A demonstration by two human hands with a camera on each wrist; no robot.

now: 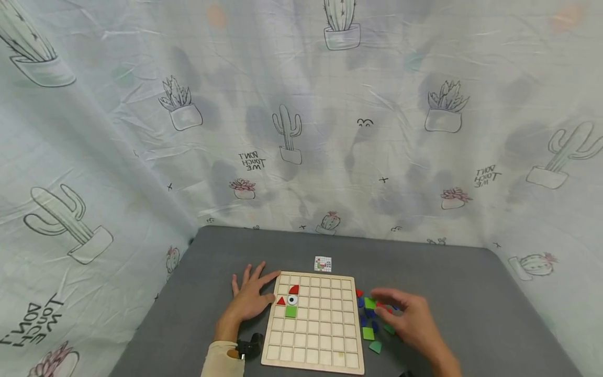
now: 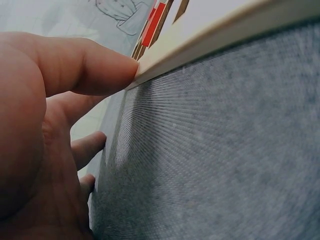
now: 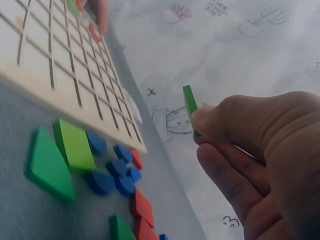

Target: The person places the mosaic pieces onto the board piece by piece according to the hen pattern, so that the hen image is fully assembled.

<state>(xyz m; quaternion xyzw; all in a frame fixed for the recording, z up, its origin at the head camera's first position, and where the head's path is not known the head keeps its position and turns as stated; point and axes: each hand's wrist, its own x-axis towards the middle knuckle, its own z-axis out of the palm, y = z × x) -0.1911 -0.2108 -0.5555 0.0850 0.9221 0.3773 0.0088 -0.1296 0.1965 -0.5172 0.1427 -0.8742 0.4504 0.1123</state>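
Observation:
My right hand [image 1: 414,317] pinches a green square tile [image 3: 189,104] between thumb and fingers, raised above the loose pieces right of the board. In the right wrist view the tile shows edge-on. My left hand [image 1: 248,298] has its fingers spread, with thumb and index fingertips at the left edge of the wooden grid board [image 1: 313,327]. On the board's upper left sit a red quarter-round piece [image 1: 294,289], a red triangle [image 1: 281,301], a white eye tile [image 1: 292,300] and a green square [image 1: 291,312].
Beside the board's right edge lie several loose pieces: a light green square [image 3: 74,145], a dark green piece [image 3: 49,165], blue half-rounds [image 3: 101,183] and red pieces [image 3: 143,207]. A small pattern card [image 1: 323,264] lies beyond the board on the grey table [image 1: 405,262].

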